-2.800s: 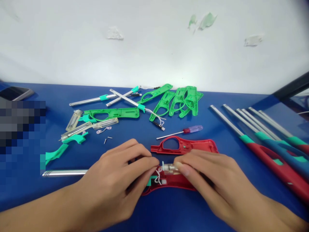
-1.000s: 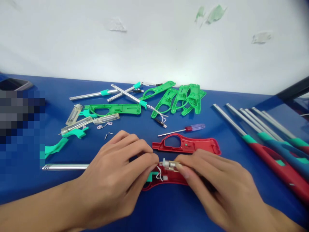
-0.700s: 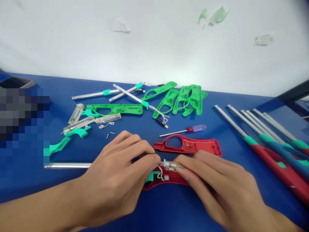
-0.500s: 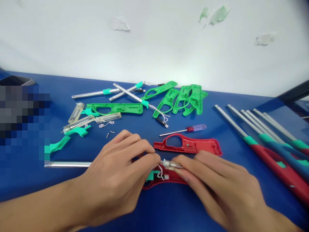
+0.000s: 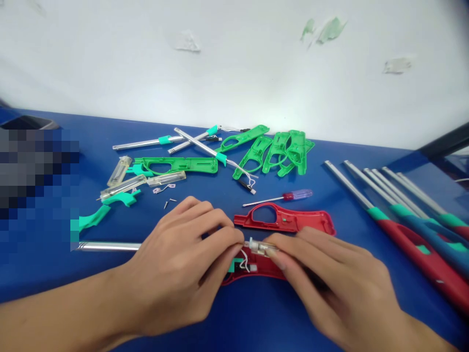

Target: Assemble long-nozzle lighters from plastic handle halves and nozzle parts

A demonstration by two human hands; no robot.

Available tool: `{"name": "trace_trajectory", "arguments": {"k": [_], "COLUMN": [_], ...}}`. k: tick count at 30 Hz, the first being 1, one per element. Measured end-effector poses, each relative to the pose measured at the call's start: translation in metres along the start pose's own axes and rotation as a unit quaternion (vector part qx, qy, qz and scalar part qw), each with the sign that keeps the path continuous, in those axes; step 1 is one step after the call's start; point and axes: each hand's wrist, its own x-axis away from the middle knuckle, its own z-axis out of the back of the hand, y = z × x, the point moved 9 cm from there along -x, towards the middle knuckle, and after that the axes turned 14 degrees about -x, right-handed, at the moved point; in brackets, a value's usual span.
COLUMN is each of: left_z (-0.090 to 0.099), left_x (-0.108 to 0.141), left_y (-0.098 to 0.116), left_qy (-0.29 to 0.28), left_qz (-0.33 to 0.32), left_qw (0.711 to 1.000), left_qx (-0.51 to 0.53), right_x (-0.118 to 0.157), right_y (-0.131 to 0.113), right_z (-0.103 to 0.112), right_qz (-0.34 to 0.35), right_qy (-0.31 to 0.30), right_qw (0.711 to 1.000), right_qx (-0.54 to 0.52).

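My right hand (image 5: 337, 274) is closed on a clear lighter fuel tank (image 5: 261, 248), pinching it between thumb and fingers with its pale nozzle end pointing left. At that nozzle, the fingertips of my left hand (image 5: 186, 264) pinch a thin clear tube (image 5: 246, 243), mostly hidden by them. Beneath both hands lies a red lighter handle half (image 5: 271, 271). White wires (image 5: 245, 259) and a teal part (image 5: 231, 266) sit in it. A metal lighter barrel (image 5: 110, 246) sticks out left from under my left hand. Behind my hands is a second red handle half (image 5: 315, 222).
A screwdriver (image 5: 293, 195) lies beyond the red half. Green handle halves (image 5: 186, 165), metal barrels (image 5: 142, 143), clear tanks (image 5: 122, 187) and small screws (image 5: 166, 204) are spread at back and left. Several lighters (image 5: 406, 239) line the right side. A wall (image 5: 234, 73) bounds the table.
The fuel tank's nozzle has tilted up slightly, and more of the tank shows at my right fingertips. My left hand keeps its pinch. The view has shifted slightly.
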Motion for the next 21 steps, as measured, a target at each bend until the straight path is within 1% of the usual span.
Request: {"name": "trace_trajectory", "arguments": {"k": [5,12,15,21], "left_z": [0.0009,-0.0009,-0.0005,0.0010], "left_x": [-0.0003,0.0020,0.0030,0.0033], "left_y": [-0.0013,0.0026,0.0027,0.0041], "left_qy": [0.001,-0.001,0.002,0.009], "left_qz": [0.013,-0.012,-0.017,-0.024], "left_qw": [1.000,1.000,1.000,1.000], "left_qx": [0.007,-0.009,-0.008,-0.008], "right_x": [-0.0017,-0.0041,-0.0040,-0.0050], "right_y": [0.0028,0.0030,0.0031,0.0026], "right_z": [0.0036,0.0034,0.0051,0.0021], "right_qz": [-0.014,-0.008,-0.004,-0.004], "right_qy": [0.002,-0.007,-0.003,-0.017], "right_qw": [1.000,0.999,0.999,0.999], "right_qx": [-0.021,-0.036,-0.042,-0.043]}}
